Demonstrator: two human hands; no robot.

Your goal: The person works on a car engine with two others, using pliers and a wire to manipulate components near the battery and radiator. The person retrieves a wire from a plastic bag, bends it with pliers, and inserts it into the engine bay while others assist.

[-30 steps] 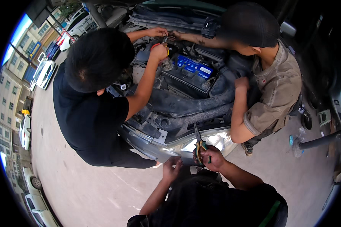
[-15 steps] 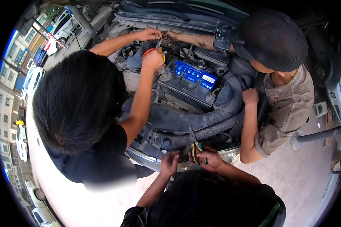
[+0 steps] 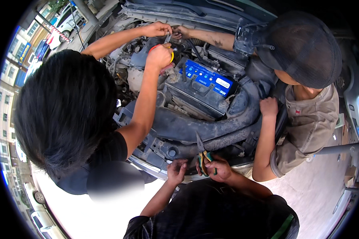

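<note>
My right hand (image 3: 220, 169) is closed round needle-nose pliers (image 3: 205, 159) with green and yellow handles. Their long dark jaws point up and away, over the front of the car's engine bay (image 3: 175, 123). My left hand (image 3: 176, 171) is beside it at the front edge, empty, its fingers loosely bent and the thumb apart. Farther in sits a car battery (image 3: 205, 79) with a blue label. A co-worker on the left holds scissors (image 3: 166, 44) with red and yellow handles near the back of the bay. The fingertips of a co-worker on the right meet that person's other hand there.
A thick black air duct (image 3: 187, 127) curves between my hands and the battery. The left co-worker's head (image 3: 66, 115) and arm block part of the bay. On the right, a capped co-worker (image 3: 299, 49) leans in, one fist (image 3: 269, 106) on the fender side. Parked cars stand at far left.
The view has shifted slightly, and both co-workers' heads appear farther out to the sides. My hands and the pliers keep nearly the same pose. The scissors stay at the back of the bay.
</note>
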